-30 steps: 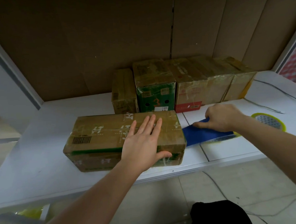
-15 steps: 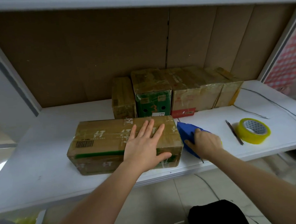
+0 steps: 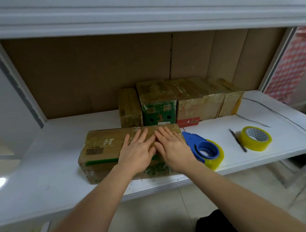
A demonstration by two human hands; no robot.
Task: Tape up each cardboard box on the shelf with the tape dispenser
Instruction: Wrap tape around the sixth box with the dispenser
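A long cardboard box [image 3: 104, 146] with a barcode lies near the front edge of the white shelf [image 3: 50, 167]. My left hand [image 3: 139, 150] and my right hand [image 3: 173, 146] both rest flat on the right part of its top, fingers straight and side by side. The blue tape dispenser [image 3: 201, 147] with a yellowish tape roll lies on the shelf just right of the box, untouched. Behind the box stands a row of several taped cardboard boxes [image 3: 183, 100] against the back.
A spare roll of yellowish tape [image 3: 256, 138] sits on the right of the shelf, with a pen [image 3: 237, 142] beside it. A cable [image 3: 280, 116] runs along the right side. An upper shelf edge [image 3: 143, 13] hangs overhead, and brown cardboard lines the back.
My right hand has let go of the blue tape dispenser, which now lies on the shelf, and has moved left onto the box top beside my left hand.
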